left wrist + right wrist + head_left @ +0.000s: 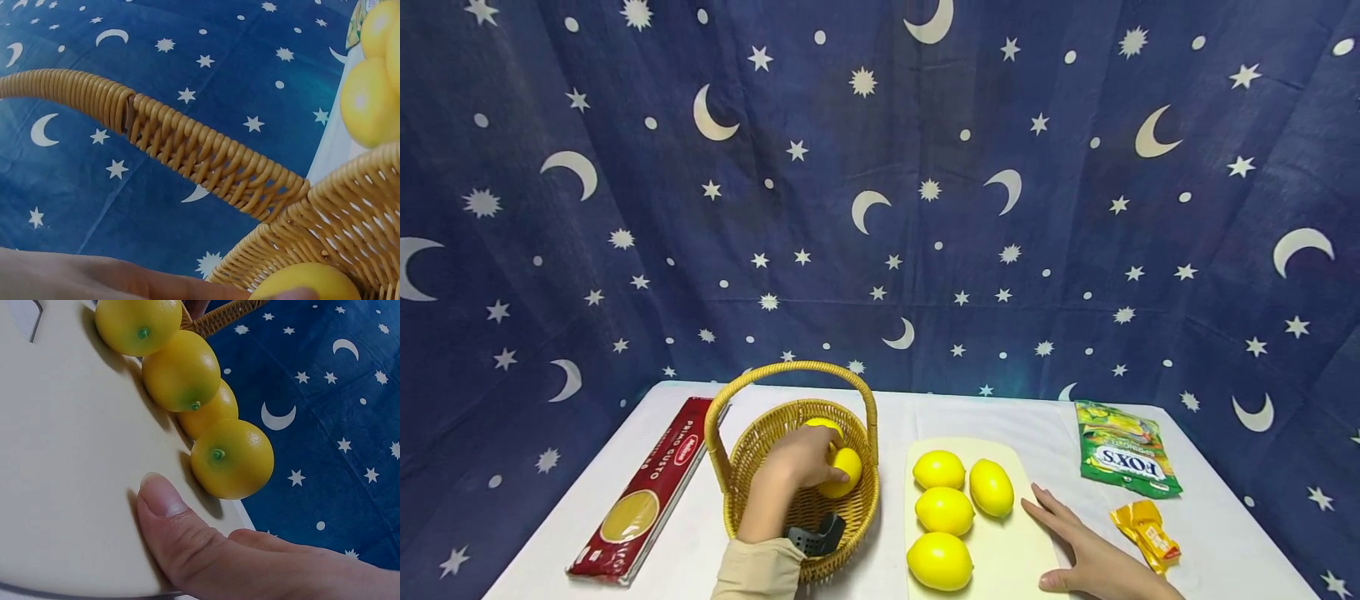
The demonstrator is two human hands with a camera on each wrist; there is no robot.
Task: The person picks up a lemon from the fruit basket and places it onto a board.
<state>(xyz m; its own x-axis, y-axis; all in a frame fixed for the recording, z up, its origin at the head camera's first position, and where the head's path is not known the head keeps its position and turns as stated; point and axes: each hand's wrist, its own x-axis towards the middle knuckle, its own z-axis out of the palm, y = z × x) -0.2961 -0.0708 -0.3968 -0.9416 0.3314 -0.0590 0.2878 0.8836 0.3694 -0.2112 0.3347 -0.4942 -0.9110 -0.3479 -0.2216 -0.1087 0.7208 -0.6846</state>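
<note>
My left hand [799, 460] reaches down into a wicker basket [867, 521] with a tall arched handle. Its thumb and fingers grip a yellow lemon [850, 464] inside. Behind the fingers another lemon [824, 428] is partly hidden. The left wrist view catches the top of the gripped lemon [306, 279] beside the basket wall. On a cream cutting board [1007, 554] lie several lemons [944, 511], mostly toward its left side. My right hand [1086, 550] rests at the board's right edge, fingers spread, with the thumb [165, 503] over the board's surface. It holds nothing.
A long red pasta packet [651, 492] lies left of the basket. At the right are a green Fox's sweets bag [1126, 450] and a small orange wrapped packet [1147, 533]. A white cloth covers the table [891, 417]; a dark blue star-patterned curtain [820, 208] hangs behind.
</note>
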